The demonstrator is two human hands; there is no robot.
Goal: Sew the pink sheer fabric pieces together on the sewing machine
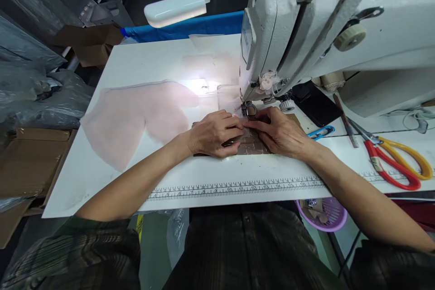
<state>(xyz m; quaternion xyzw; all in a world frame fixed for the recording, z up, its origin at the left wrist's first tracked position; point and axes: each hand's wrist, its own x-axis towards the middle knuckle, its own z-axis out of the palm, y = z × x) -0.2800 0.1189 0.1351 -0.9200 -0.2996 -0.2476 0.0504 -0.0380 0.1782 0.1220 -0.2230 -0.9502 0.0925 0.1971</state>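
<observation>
Sheer pale pink fabric [125,118] lies spread over the white table, and a piece of it reaches the sewing machine's presser foot [245,108]. My left hand [217,135] is closed, its fingers curled at the fabric's edge just left of the foot. Just right of the foot, my right hand [280,133] pinches the same edge between thumb and forefinger. The fingertips of both hands nearly meet in front of the needle. Beneath them is a brown plate [253,145] with a clear, shiny covering, partly hidden by the hands.
The sewing machine [326,31] fills the upper right, with a lamp [178,8] to its left. A phone [316,103], a blue thread snipper [321,132] and scissors [397,158] lie at right. A ruler strip [238,189] runs along the front edge. Below is a purple basket [336,224].
</observation>
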